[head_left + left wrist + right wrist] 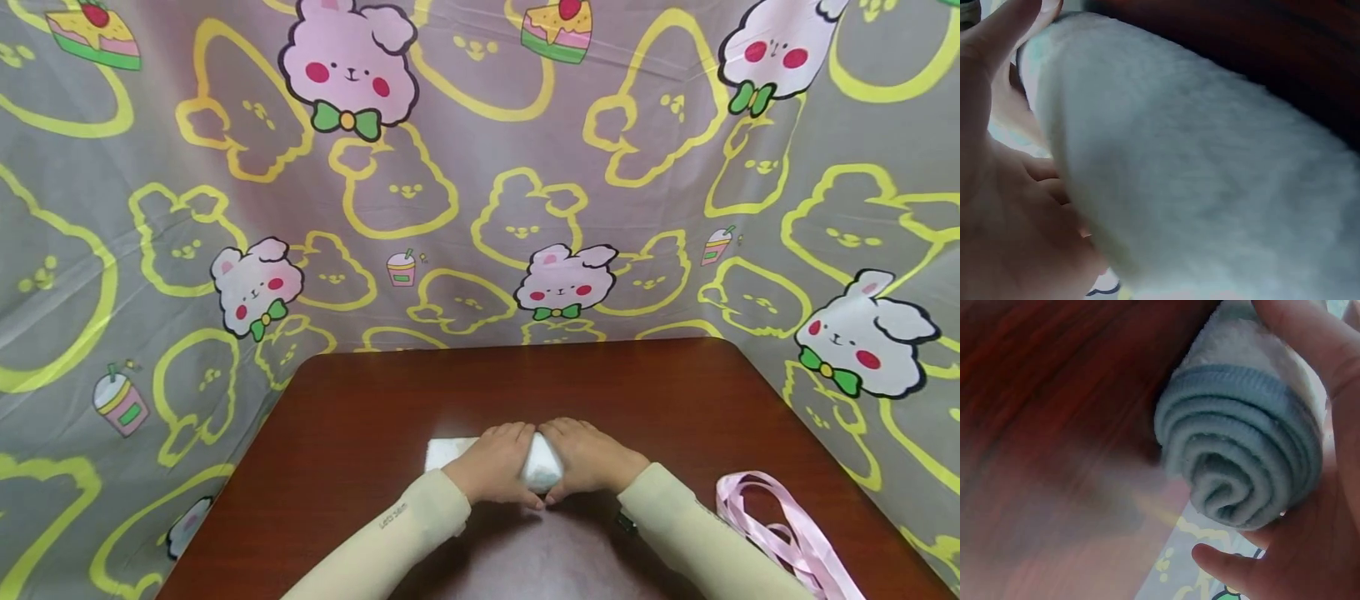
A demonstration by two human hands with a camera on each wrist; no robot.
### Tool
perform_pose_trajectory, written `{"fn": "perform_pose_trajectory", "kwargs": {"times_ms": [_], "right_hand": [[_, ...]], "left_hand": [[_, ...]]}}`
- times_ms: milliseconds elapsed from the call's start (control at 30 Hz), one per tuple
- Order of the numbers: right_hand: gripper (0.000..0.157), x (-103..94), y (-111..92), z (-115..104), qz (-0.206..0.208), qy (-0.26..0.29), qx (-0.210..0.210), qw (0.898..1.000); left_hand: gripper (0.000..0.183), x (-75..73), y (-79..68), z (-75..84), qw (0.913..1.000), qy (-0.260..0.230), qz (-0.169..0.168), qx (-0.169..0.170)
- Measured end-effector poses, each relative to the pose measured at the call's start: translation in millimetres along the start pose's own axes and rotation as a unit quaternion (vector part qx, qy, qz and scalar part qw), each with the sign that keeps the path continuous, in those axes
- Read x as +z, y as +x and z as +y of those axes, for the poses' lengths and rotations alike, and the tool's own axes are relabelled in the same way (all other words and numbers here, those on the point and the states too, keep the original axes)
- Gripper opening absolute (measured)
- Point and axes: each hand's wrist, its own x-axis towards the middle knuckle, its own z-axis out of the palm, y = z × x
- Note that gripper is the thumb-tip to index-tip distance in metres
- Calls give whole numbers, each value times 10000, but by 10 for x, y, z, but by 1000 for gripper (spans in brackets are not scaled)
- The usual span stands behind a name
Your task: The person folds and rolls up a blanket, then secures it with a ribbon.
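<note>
A white rolled-up towel (543, 464) lies crosswise on the table, both hands around it near its middle in the head view. My left hand (495, 463) grips the roll, its fingers over the far side and its thumb on the near side. Close beside it, my right hand (592, 460) holds the same roll, thumb tips nearly meeting. Fuzzy white pile of the towel (1197, 162) fills the left wrist view. In the right wrist view, the towel's end (1238, 444) shows spiral layers with a blue-grey edge, and the right hand (1310, 550) wraps its side.
A loosely looped pink ribbon (813, 542) lies at the right of the dark reddish-brown table (390, 392). A curtain (465, 208) printed with rabbits and yellow outlines hangs behind the table and along both sides.
</note>
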Motion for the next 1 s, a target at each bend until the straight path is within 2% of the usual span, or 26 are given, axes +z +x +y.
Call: {"fn": "perform_pose_trajectory", "kwargs": {"times_ms": [300, 567, 1000], "right_hand": [[94, 12, -4, 10, -99, 25, 140, 9998], [90, -3, 14, 2, -138, 330, 189, 9992], [88, 48, 15, 35, -104, 441, 241, 9987]], "left_hand": [[88, 86, -83, -150, 9993, 55, -167, -324], [89, 58, -204, -257, 9973, -162, -355, -618], [82, 94, -400, -493, 9938, -627, -325, -854]]}}
